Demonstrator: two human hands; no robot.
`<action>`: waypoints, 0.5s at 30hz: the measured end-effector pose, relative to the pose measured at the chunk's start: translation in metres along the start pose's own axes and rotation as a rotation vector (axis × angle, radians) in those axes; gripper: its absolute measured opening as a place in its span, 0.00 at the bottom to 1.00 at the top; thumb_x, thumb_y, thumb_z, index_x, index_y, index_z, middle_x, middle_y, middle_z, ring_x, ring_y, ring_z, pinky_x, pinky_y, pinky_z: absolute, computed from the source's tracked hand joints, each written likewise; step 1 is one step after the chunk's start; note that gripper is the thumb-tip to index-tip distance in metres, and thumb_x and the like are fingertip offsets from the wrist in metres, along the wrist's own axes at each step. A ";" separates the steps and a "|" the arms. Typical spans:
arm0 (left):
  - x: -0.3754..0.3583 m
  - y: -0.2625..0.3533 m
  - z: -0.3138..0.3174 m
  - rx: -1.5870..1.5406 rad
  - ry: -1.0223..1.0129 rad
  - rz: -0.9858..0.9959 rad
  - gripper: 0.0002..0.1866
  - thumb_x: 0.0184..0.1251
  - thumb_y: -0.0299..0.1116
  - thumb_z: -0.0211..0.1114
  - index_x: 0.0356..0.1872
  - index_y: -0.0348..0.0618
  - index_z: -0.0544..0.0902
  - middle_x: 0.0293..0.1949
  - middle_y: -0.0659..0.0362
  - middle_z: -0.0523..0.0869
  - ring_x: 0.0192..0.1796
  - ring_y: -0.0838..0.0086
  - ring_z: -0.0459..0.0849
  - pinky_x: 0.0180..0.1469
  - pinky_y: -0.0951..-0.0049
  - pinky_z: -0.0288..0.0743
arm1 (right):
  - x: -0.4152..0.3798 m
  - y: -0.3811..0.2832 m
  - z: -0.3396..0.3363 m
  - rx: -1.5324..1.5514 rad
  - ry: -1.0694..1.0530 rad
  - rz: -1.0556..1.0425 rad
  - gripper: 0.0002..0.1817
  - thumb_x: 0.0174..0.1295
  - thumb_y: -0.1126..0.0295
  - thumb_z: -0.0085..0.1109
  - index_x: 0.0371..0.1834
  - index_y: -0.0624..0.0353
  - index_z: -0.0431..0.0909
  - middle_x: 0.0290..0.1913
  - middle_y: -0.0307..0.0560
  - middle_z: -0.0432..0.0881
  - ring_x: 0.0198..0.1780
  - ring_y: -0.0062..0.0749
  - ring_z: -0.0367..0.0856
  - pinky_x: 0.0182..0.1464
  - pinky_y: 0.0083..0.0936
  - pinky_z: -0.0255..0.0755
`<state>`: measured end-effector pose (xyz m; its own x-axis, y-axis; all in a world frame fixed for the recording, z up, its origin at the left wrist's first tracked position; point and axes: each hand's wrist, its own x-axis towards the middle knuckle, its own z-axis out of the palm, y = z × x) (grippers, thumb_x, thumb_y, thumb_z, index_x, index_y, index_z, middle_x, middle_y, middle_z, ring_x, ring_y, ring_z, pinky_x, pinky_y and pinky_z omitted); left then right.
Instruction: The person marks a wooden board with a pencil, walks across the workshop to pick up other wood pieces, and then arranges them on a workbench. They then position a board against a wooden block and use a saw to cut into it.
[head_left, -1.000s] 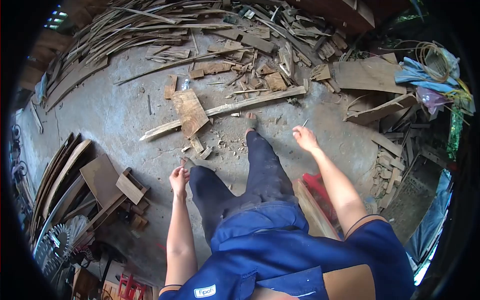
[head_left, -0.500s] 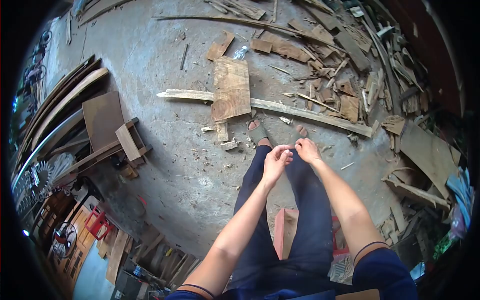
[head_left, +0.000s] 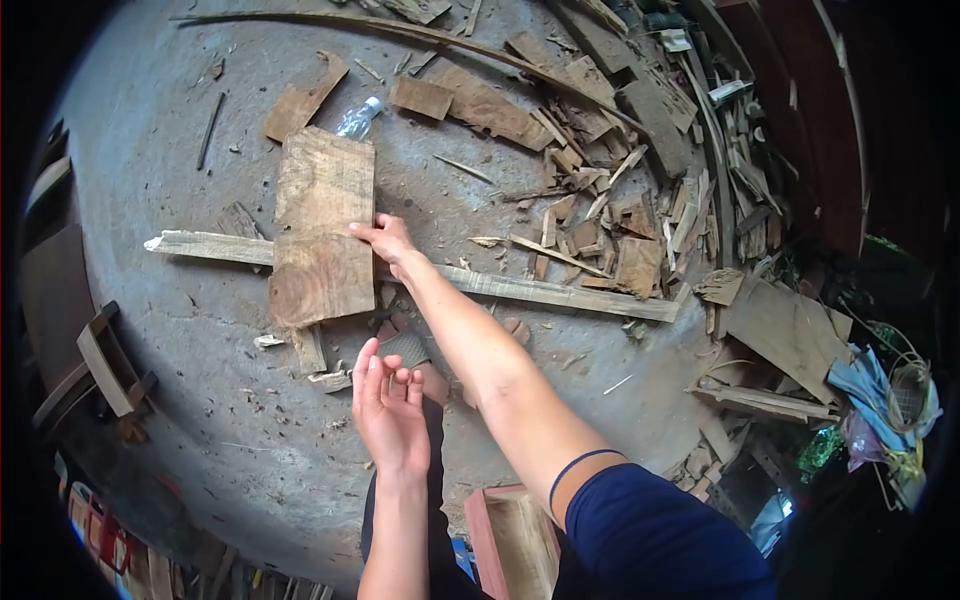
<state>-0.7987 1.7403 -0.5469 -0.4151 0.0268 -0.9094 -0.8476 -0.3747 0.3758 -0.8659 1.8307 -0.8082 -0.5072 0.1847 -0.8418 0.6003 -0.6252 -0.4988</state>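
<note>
A wide wooden board (head_left: 325, 190) with a knot near its lower end lies across a long narrow wood strip (head_left: 540, 290) on the floor. My right hand (head_left: 388, 243) grips the board's right edge, thumb on top and the other fingers partly hidden at the edge. Lower down, my left hand (head_left: 392, 415) is held palm up with bent fingers apart and nothing in it. It is just below the board and does not appear to touch it. A short wood piece (head_left: 309, 350) pokes out from under the board's lower end.
A clear plastic bottle (head_left: 358, 118) lies by the board's top. Scrap wood (head_left: 640, 250) is heaped on the right. A wooden frame (head_left: 110, 360) stands at the left, a reddish wooden box (head_left: 485, 545) near my legs. A sandalled foot (head_left: 403, 347) is below the board.
My hands were together above my legs. The right has reached forward and taken hold of the board's edge; the left has moved apart and turned palm up. The view has shifted forward and right.
</note>
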 end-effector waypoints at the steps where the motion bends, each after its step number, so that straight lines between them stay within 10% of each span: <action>1: 0.004 -0.003 -0.004 -0.067 0.039 -0.077 0.20 0.73 0.35 0.60 0.64 0.44 0.73 0.39 0.65 0.81 0.40 0.81 0.78 0.51 0.75 0.77 | -0.008 -0.007 -0.008 -0.002 0.011 -0.018 0.25 0.59 0.63 0.70 0.55 0.68 0.77 0.48 0.50 0.85 0.48 0.34 0.83 0.53 0.32 0.77; 10: 0.010 -0.021 0.026 0.004 -0.112 -0.202 0.20 0.72 0.36 0.62 0.62 0.45 0.75 0.42 0.67 0.80 0.41 0.82 0.77 0.54 0.75 0.75 | -0.062 -0.176 -0.179 1.009 0.394 -0.262 0.23 0.64 0.71 0.64 0.61 0.64 0.69 0.60 0.53 0.73 0.60 0.36 0.75 0.66 0.32 0.75; 15: 0.007 -0.027 0.034 0.089 -0.122 -0.280 0.19 0.72 0.37 0.62 0.61 0.47 0.76 0.41 0.67 0.81 0.41 0.83 0.78 0.52 0.76 0.76 | 0.004 -0.250 -0.251 0.733 0.352 -0.567 0.12 0.69 0.74 0.55 0.53 0.65 0.68 0.42 0.52 0.82 0.43 0.43 0.86 0.49 0.38 0.85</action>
<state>-0.7903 1.7815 -0.5572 -0.1930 0.2304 -0.9537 -0.9579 -0.2546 0.1324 -0.8628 2.1782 -0.7384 -0.3175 0.7417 -0.5908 -0.2658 -0.6677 -0.6954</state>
